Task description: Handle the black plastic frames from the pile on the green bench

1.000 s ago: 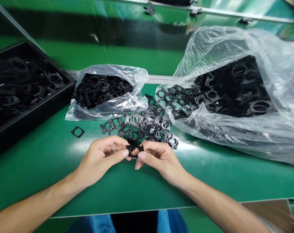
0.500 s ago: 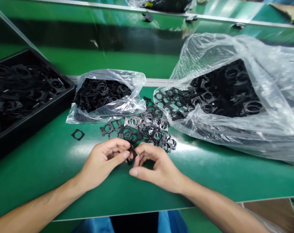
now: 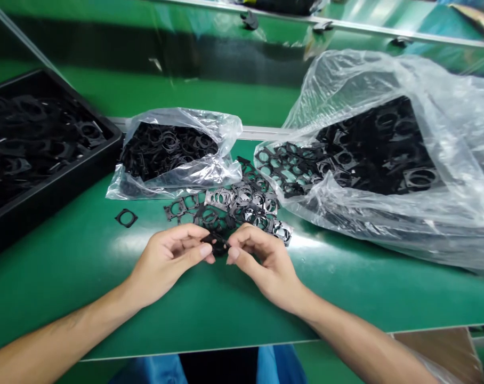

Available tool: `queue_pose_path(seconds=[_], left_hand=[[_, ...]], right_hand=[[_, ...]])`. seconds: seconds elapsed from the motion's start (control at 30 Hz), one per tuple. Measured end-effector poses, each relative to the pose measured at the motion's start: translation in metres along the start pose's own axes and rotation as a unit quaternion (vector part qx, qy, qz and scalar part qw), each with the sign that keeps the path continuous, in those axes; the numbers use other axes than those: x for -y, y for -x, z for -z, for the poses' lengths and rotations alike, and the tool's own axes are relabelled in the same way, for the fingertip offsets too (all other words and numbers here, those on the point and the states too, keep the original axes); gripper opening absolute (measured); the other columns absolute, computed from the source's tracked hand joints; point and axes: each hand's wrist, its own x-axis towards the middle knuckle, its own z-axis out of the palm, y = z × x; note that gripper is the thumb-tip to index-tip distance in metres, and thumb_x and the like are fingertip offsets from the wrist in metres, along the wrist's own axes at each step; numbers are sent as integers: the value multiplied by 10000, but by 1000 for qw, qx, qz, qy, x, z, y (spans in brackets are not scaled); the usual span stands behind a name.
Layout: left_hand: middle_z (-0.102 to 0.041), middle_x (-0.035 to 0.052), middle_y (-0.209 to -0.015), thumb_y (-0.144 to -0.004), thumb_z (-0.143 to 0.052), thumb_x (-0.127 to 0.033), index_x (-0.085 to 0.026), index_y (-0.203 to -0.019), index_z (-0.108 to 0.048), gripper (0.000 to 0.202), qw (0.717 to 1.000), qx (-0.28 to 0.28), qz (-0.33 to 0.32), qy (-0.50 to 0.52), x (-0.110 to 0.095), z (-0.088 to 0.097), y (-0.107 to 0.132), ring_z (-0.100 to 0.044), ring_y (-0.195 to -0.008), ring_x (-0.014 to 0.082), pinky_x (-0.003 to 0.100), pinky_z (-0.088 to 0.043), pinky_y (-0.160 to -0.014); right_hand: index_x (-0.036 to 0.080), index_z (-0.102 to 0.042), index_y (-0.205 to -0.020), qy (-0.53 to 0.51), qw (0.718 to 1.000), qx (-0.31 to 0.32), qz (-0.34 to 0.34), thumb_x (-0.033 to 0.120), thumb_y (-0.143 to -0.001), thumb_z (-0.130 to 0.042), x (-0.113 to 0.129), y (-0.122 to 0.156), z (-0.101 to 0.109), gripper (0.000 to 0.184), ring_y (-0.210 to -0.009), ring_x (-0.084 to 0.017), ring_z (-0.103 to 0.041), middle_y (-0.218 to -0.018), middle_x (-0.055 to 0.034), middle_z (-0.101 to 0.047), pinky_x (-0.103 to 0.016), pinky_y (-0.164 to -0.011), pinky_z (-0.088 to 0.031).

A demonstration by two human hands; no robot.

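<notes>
Between my two hands is a small black square frame with a round hole (image 3: 218, 246), partly covered by fingers. My left hand (image 3: 160, 264) pinches its left side between thumb and fingers. At its right edge, the thumb and fingertips of my right hand (image 3: 268, 261) are closed on it. Just beyond the hands lies a loose pile of similar black frames (image 3: 242, 200) on the green table (image 3: 178, 325). One single frame (image 3: 126, 218) lies flat by itself to the left.
At the far left stands a black bin (image 3: 62, 165) heaped with frames. A clear plastic bag (image 3: 222, 173) of frames lies behind the pile. To the right, a larger open plastic bag (image 3: 370, 224) spills frames toward the middle. A metal rail (image 3: 261, 132) runs along the back.
The frame has turned from nearly upright to flatter between my hands. My right thumb has moved up and closed against its right edge; before, it was apart from it.
</notes>
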Motion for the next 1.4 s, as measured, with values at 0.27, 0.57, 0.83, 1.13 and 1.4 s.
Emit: queue_pose_path(seconds=[0.27, 0.57, 0.83, 1.13, 1.4], left_hand=[[-791, 35, -730, -769, -809, -281, -178, -846, -723, 154, 1000, 8, 18, 22, -1, -4, 0, -763, -680, 193, 237, -582, -626], [-786, 21, -708, -841, -736, -312, -184, -825, -731, 129, 999, 24, 17, -22, -1, 0, 1, -743, -668, 172, 219, -546, -619], [-795, 42, -717, -863, -712, -288, -181, -825, -755, 121, 998, 51, 24, 0, -1, -1, -1, -758, -695, 195, 253, -583, -662], [-784, 17, -739, -860, -715, -286, -196, -866, -747, 96, 998, 64, -6, -26, -2, 0, 1, -721, -678, 154, 204, -541, -621], [-766, 10, -712, -889, -690, -295, -194, -806, -745, 142, 996, 68, -14, -58, -1, 1, 0, -686, -658, 143, 211, -526, -630]], right_hand=[[191, -746, -903, 26, 999, -10, 41, 282, -971, -672, -5, -2, -3, 136, -781, -169, -614, -851, -48, -669, -295, -690, -488], [187, -742, -847, 40, 999, -3, 33, 285, -978, -659, -2, -1, -1, 184, -737, -163, -583, -796, -35, -653, -289, -663, -445], [179, -742, -780, 14, 1000, 1, 9, 333, -965, -682, -3, -2, 0, 248, -699, -149, -578, -765, -27, -646, -278, -635, -437], [171, -750, -777, -32, 999, 6, -27, 383, -937, -717, -6, -1, 1, 267, -697, -152, -633, -774, -35, -684, -279, -639, -473], [176, -746, -752, -7, 1000, 23, -8, 478, -911, -730, -5, -5, 1, 342, -673, -146, -596, -748, -29, -671, -274, -622, -444]])
